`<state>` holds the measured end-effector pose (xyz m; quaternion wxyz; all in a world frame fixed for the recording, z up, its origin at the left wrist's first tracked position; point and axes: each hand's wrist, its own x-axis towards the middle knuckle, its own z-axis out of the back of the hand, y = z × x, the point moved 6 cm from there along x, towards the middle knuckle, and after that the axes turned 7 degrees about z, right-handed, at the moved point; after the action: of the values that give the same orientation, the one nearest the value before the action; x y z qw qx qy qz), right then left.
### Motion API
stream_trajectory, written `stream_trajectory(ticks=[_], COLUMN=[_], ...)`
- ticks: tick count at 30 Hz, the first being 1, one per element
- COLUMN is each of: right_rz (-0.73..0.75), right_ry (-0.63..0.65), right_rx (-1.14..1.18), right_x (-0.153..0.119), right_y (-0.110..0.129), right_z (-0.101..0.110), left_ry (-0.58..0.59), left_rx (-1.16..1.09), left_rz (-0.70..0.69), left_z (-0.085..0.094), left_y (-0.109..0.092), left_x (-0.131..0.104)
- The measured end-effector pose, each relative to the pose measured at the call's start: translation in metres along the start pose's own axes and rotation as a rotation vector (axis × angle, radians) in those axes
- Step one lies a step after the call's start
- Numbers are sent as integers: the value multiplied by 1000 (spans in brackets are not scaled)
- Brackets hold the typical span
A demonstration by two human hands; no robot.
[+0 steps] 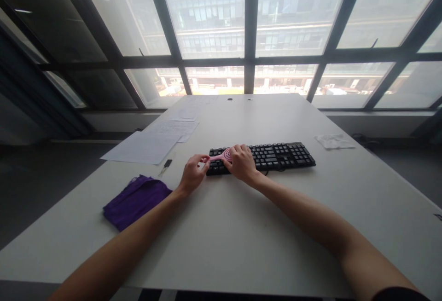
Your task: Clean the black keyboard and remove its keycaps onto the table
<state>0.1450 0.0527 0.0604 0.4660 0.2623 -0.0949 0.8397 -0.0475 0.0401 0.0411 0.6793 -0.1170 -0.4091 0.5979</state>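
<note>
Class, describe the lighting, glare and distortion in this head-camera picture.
Head view: bright windows wash out the building outside; outer window bars lean steeply; the white desk spreads wide toward the camera; the black keyboard's legends are too small to read.

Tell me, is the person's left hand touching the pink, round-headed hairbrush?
Touching: the head view shows the left hand pinching the pink hairbrush by its handle's end.

Both bare forearms [138, 234] stretch forward, left fingers [199, 158] pinched, right fingers [239, 151] bent.
</note>
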Motion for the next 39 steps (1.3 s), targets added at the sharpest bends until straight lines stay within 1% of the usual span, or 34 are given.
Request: stream_trajectory(ticks=[9, 14, 33, 39], right_rz=[-8, -14, 8, -1], right_ry=[4, 10, -18, 8], right_rx=[-15, -8, -18, -12], right_x=[0, 0, -1, -1], right_y=[2, 0, 1, 1], right_z=[0, -3, 0, -1], left_ry=[19, 33, 28, 28], left_rx=[-30, -57, -21, -24], left_rz=[-42, -41, -48, -60], left_z=[-1, -1, -1, -1], left_y=[-2, -2, -4, -5], left_x=[0, -1, 0, -1])
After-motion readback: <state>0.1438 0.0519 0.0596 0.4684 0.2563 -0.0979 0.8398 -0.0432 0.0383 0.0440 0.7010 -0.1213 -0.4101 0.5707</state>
